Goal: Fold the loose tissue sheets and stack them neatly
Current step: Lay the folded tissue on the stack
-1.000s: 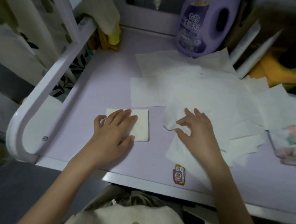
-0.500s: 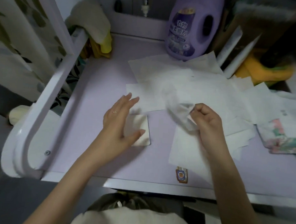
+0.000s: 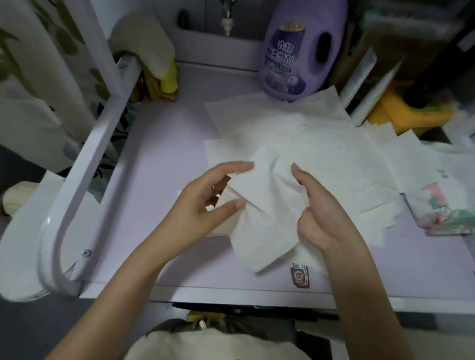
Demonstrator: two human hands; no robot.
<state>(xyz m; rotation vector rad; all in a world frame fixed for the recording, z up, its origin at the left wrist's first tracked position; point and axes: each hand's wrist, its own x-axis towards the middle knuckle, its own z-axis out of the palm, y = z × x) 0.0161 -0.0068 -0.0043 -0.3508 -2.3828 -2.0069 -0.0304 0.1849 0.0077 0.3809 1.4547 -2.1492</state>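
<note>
A crumpled white tissue sheet (image 3: 265,208) hangs between both hands above the lilac table (image 3: 159,175). My left hand (image 3: 205,203) grips its left edge between thumb and fingers. My right hand (image 3: 314,211) holds its right side, with the thumb tucked under. Several loose tissue sheets (image 3: 315,145) lie spread flat over the table's middle and right. The folded tissue square that lay at the left is hidden behind my left hand and the held sheet.
A purple softener bottle (image 3: 301,42) stands at the back. Yellow cloths (image 3: 165,74) hang on the white rail (image 3: 94,155) at left. A floral tissue pack (image 3: 444,210) lies at right. A sticker (image 3: 299,276) marks the front edge.
My right hand lifted a sheet off the pile and brought it toward the middle. My left hand left the folded square and took hold of the sheet's other side.
</note>
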